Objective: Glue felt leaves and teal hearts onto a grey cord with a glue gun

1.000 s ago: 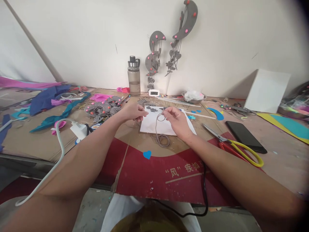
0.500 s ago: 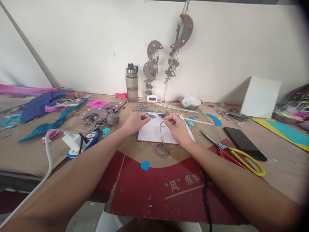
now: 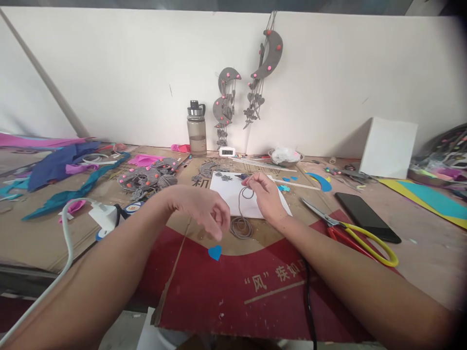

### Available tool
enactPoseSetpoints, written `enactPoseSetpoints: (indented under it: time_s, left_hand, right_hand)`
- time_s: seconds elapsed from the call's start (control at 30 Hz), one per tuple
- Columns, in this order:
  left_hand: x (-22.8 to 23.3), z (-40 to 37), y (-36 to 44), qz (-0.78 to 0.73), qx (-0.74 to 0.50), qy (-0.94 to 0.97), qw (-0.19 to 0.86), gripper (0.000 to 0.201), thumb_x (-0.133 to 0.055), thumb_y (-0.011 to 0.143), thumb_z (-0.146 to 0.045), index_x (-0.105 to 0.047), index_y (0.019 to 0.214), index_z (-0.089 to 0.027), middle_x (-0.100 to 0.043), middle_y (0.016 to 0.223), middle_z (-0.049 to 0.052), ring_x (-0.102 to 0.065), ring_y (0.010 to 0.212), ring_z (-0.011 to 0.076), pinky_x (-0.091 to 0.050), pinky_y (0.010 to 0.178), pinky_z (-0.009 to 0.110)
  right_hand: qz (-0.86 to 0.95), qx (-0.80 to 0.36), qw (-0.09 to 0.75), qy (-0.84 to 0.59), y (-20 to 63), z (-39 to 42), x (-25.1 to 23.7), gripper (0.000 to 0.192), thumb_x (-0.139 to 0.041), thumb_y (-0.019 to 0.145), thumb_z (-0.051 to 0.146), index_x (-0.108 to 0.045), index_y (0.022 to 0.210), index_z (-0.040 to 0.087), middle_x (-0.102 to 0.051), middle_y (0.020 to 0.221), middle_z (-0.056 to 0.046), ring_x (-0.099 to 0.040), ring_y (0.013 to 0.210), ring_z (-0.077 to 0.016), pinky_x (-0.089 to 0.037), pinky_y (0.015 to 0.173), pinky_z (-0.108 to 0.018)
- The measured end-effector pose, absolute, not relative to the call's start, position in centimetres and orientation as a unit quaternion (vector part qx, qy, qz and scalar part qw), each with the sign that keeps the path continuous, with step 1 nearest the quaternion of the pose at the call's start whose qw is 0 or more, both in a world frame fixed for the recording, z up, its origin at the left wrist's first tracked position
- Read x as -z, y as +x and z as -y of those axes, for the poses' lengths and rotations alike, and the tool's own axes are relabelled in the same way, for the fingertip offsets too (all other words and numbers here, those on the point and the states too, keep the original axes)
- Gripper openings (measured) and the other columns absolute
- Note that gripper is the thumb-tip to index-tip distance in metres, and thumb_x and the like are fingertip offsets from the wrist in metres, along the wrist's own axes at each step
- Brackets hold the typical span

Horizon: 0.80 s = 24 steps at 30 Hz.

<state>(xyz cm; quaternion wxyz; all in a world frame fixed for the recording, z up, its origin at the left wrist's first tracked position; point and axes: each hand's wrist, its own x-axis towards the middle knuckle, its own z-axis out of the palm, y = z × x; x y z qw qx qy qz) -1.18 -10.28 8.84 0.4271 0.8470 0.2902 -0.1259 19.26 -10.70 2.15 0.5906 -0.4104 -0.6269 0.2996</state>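
My right hand (image 3: 265, 194) pinches a grey cord (image 3: 242, 228) between thumb and fingertips over a white sheet (image 3: 228, 194). From there the cord loops down and lies coiled on the cardboard. My left hand (image 3: 204, 209) hangs to the left of the coil, its fingers loosely bent and pointing down, with nothing seen in them. Just below its fingertips lies a blue heart cutout (image 3: 215, 252), apart from the hand. Small grey cut pieces (image 3: 224, 177) rest on the sheet's far part, beside a dark item partly hidden by my right hand.
Yellow-and-red-handled scissors (image 3: 345, 226) and a black phone (image 3: 367, 216) lie right of my right arm. A water bottle (image 3: 197, 130) and small clock (image 3: 226, 152) stand at the back. Left are a grey pompom-dotted bundle (image 3: 148, 179) and a plugged-in white charger (image 3: 104, 215).
My left hand has moved from the sheet's left edge down and toward me, near the blue heart. My right hand stays in about the same place with the cord. The view has tilted slightly.
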Motion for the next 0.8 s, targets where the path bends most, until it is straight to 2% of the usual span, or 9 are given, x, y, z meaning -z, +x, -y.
enactPoseSetpoints:
  time_s: [0.1, 0.2, 0.33, 0.53, 0.6, 0.7, 0.8]
  left_hand:
    - [-8.3, 12.2, 0.8, -0.262, 0.164, 0.901, 0.304, 0.041, -0.080, 0.057, -0.039, -0.065, 0.092, -0.021, -0.067, 0.082, 0.000, -0.055, 0.064, 0.0124, -0.038, 0.055, 0.022]
    - [-7.8, 13.4, 1.9, -0.245, 0.174, 0.928, 0.222, 0.036, -0.080, 0.058, -0.033, -0.063, 0.087, -0.020, -0.065, 0.084, -0.001, -0.053, 0.065, 0.0119, -0.034, 0.053, 0.021]
    - [-8.1, 14.5, 2.1, -0.280, 0.194, 0.923, 0.179, 0.028, -0.080, 0.060, -0.026, -0.064, 0.083, -0.020, -0.066, 0.080, -0.001, -0.054, 0.066, 0.0133, -0.031, 0.052, 0.022]
    - [-10.0, 14.8, 0.2, -0.330, 0.155, 0.919, 0.153, 0.024, -0.075, 0.065, -0.032, -0.067, 0.085, -0.022, -0.068, 0.081, 0.000, -0.056, 0.067, 0.0144, -0.033, 0.054, 0.023]
    - [-10.2, 14.9, -0.2, -0.322, 0.164, 0.918, 0.165, 0.032, -0.078, 0.061, -0.034, -0.068, 0.089, -0.023, -0.069, 0.081, -0.001, -0.056, 0.065, 0.0141, -0.033, 0.054, 0.023]
    - [-9.7, 15.2, 0.4, -0.312, 0.193, 0.921, 0.128, 0.039, -0.084, 0.050, -0.033, -0.069, 0.084, -0.021, -0.068, 0.079, 0.002, -0.055, 0.063, 0.0169, -0.032, 0.052, 0.025]
    - [-8.8, 15.7, 1.5, -0.314, 0.199, 0.920, 0.126, 0.031, -0.085, 0.048, -0.021, -0.069, 0.074, -0.021, -0.065, 0.066, 0.003, -0.051, 0.055, 0.0173, -0.033, 0.054, 0.027]
  right_hand:
    - [0.638, -0.329, 0.564, -0.409, 18.9, 10.7, -1.4, 0.016, -0.045, 0.087, 0.034, -0.049, 0.078, 0.022, -0.059, 0.076, 0.001, -0.056, 0.065, -0.0123, -0.045, 0.068, -0.029]
    - [0.668, -0.327, 0.524, -0.415, 18.4, 10.7, -0.5, 0.017, -0.045, 0.089, 0.036, -0.048, 0.079, 0.022, -0.056, 0.070, 0.003, -0.053, 0.057, -0.0111, -0.044, 0.061, -0.028]
    - [0.691, -0.322, 0.488, -0.426, 18.2, 10.5, 0.5, 0.015, -0.046, 0.088, 0.036, -0.048, 0.081, 0.023, -0.059, 0.072, 0.002, -0.051, 0.055, -0.0117, -0.041, 0.055, -0.027]
    - [0.680, -0.327, 0.486, -0.441, 18.2, 10.4, 0.5, 0.016, -0.046, 0.088, 0.036, -0.047, 0.080, 0.023, -0.058, 0.070, 0.002, -0.050, 0.054, -0.0112, -0.040, 0.055, -0.026]
    - [0.676, -0.330, 0.488, -0.444, 18.1, 10.4, 0.5, 0.015, -0.046, 0.088, 0.036, -0.047, 0.080, 0.023, -0.058, 0.069, 0.003, -0.049, 0.053, -0.0109, -0.040, 0.054, -0.026]
    - [0.683, -0.318, 0.484, -0.446, 18.1, 10.4, 0.5, 0.016, -0.046, 0.088, 0.036, -0.047, 0.080, 0.022, -0.058, 0.069, 0.003, -0.049, 0.054, -0.0111, -0.040, 0.055, -0.026]
    - [0.690, -0.312, 0.482, -0.441, 18.1, 10.3, 0.7, 0.016, -0.045, 0.088, 0.036, -0.048, 0.080, 0.023, -0.059, 0.070, 0.002, -0.050, 0.055, -0.0117, -0.039, 0.055, -0.027]
